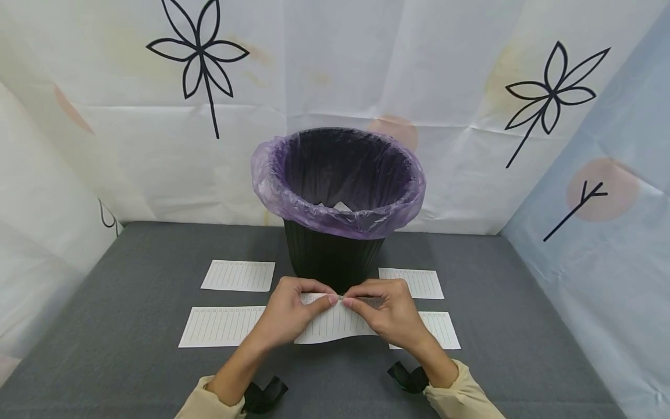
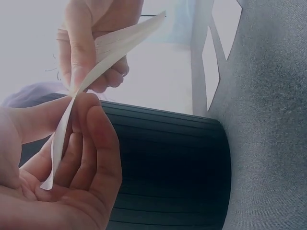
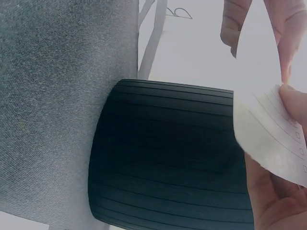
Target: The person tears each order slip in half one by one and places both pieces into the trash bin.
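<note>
A white strip of lined paper, with small boxes printed along one edge, is held up over the grey table by both hands. My left hand pinches it near the middle of its upper edge between thumb and forefinger. Close beside that grip, the thumb and forefinger of my right hand pinch the same edge. In the left wrist view the paper is seen edge-on, bending at the fingertips. The right wrist view shows the sheet curving between the two hands.
Just beyond the hands stands a black ribbed bin with a purple liner and white scraps inside. Similar lined sheets lie at the left and right, with two nearer ones, left and right. Patterned cloth hangs behind.
</note>
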Available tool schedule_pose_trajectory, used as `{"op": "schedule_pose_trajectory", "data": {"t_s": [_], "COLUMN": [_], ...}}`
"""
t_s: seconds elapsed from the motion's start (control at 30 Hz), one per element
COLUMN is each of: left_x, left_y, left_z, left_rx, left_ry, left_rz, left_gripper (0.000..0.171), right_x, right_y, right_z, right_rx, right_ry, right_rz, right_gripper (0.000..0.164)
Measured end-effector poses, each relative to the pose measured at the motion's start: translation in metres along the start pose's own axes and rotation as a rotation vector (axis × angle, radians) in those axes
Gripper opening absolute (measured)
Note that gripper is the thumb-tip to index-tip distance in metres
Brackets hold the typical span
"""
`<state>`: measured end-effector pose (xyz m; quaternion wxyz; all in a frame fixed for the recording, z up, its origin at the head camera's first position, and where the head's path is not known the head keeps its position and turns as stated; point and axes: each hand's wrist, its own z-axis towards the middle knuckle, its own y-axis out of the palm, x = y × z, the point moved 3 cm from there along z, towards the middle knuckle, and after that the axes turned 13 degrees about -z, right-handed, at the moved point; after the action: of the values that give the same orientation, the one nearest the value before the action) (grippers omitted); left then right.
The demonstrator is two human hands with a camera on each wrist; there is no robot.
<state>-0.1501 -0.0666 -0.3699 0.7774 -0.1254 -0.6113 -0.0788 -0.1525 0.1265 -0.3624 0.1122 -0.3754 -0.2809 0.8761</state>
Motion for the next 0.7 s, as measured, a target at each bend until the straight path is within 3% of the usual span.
{"op": "schedule_pose_trajectory", "data": {"t_s": [0.7], "left_x": [-0.0026], "left_y": [-0.0021], "left_z": [-0.0015], "left_rx": [-0.013], "left_ry": [-0.179], "left_rz": [-0.226], "left_gripper": [0.016], "right_x": [0.0000], "right_y": [0.0074], "right_z": [-0.0010], "right_rx": [0.075], "right_ry": [-0.091], "right_rz": [0.012], "right_gripper": [0.013]}}
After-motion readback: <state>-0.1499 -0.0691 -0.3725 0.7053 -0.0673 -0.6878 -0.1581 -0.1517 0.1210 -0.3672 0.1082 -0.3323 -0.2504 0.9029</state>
